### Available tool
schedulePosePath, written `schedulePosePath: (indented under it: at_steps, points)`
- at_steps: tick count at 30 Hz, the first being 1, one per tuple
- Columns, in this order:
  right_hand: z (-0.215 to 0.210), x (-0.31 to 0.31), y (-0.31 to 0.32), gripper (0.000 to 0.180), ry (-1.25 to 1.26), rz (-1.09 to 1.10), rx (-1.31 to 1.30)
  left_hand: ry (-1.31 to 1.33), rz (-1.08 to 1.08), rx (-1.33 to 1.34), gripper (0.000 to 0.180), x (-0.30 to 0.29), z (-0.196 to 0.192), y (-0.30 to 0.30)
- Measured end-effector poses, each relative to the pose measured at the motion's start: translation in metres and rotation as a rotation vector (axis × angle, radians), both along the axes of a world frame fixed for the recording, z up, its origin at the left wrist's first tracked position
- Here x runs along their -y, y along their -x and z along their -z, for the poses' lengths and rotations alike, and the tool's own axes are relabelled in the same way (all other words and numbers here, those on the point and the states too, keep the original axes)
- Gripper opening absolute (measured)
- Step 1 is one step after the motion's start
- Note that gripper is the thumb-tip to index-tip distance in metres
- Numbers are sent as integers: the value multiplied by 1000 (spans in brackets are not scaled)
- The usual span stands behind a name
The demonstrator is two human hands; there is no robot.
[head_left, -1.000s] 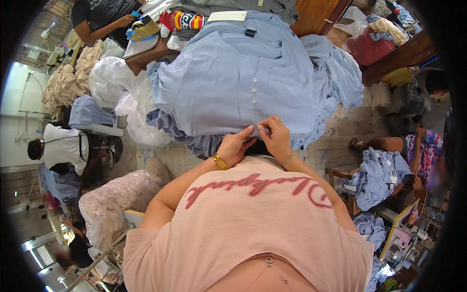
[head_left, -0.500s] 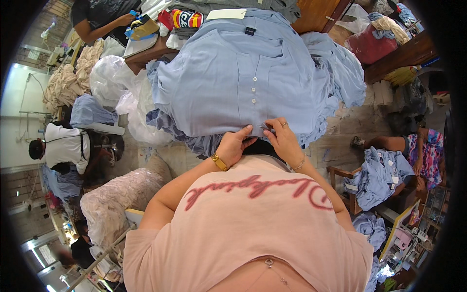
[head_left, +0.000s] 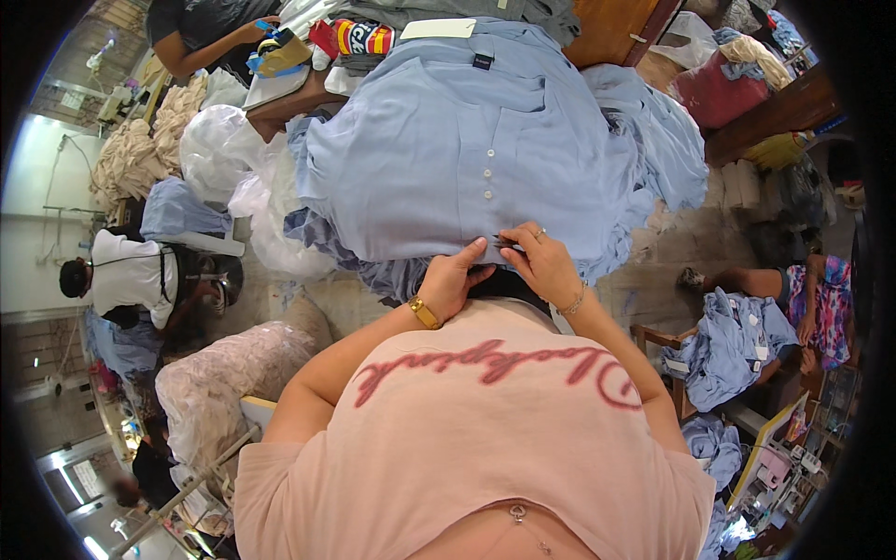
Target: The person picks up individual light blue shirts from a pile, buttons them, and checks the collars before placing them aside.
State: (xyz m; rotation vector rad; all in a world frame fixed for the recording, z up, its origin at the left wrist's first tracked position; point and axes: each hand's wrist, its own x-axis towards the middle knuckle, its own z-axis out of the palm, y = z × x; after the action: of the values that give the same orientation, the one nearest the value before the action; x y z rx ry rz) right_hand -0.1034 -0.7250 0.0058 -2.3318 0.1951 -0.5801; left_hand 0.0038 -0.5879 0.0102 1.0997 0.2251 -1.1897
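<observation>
A light blue shirt [head_left: 401, 177] with a short row of white buttons lies flat on top of a pile of similar blue garments in front of me. At its near edge my left hand [head_left: 453, 275] pinches the hem between thumb and fingers. My right hand [head_left: 541, 266] is just to the right, fingers closed around a small dark pointed tool [head_left: 500, 242] whose tips lie over the hem below the buttons. Most of that tool is hidden in the fingers, so its exact kind is unclear.
A white card [head_left: 437, 29] lies at the pile's far edge. Clear plastic bags [head_left: 219, 149] stand to the left, near a stuffed sack [head_left: 229, 373]. One person [head_left: 131, 275] sits at left; another [head_left: 817, 308] at right is beside blue garments [head_left: 733, 345].
My right hand has shifted slightly left along the hem, bringing the dark tips closer to my left thumb. The left hand keeps its pinch; the view has shifted slightly.
</observation>
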Motion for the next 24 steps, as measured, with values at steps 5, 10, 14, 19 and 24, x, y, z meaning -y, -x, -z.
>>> schedulePosePath:
  at_steps: [5,10,14,19,24]
  points:
    - [-2,3,-4,14,85,-32,-5,11,-35,-8,22,1,-4,1]
    - [4,11,1,13,140,-22,-10,0,-45,-11,22,2,-3,1]
    - [9,11,7,14,-87,236,-13,3,-31,-19,21,1,3,-1]
    - [20,2,5,18,-199,109,-14,-5,5,-54,20,-1,8,-3]
    - [19,4,-14,15,-70,53,-169,-26,-20,-64,20,-2,13,-3]
